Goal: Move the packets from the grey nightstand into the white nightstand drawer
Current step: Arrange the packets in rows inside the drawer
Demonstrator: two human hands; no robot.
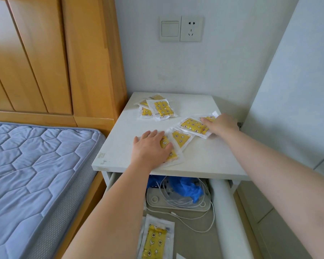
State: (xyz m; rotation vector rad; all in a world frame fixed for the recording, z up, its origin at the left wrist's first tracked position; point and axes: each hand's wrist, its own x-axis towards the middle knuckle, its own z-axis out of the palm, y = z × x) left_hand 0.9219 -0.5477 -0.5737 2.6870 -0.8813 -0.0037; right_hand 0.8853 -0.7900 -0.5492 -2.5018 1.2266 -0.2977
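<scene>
Left hand [150,147] flat on packet [173,156], right hand [221,126] on packet pile [193,126]

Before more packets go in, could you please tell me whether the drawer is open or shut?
Open: the drawer is pulled out below the nightstand top, showing cables and a packet inside.

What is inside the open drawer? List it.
Yellow packet at front, crumpled blue plastic, white cables over a white tray, white roll at right. The tabletop covers the drawer's back; the left forearm hides its left edge.
</scene>
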